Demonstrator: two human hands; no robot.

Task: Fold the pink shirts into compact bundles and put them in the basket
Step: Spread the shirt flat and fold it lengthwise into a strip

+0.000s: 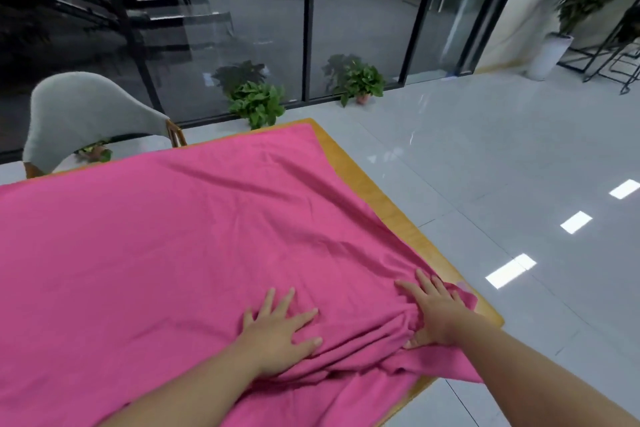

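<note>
Two hands on one pink shirt (180, 229) spread across the wooden surface (384, 198); left hand (277, 333) flat, fingers splayed, pressing the cloth; right hand (433, 308) near the surface's right edge, fingers straight on bunched fabric, thumb hidden under folds; grey chair (86, 114) beyond the far-left edge.

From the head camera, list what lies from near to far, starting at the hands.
Left hand pressing flat on the pink shirt → the shirt's spread body → far edge of the wooden table → grey chair → potted plants on the floor → glass wall.
</note>
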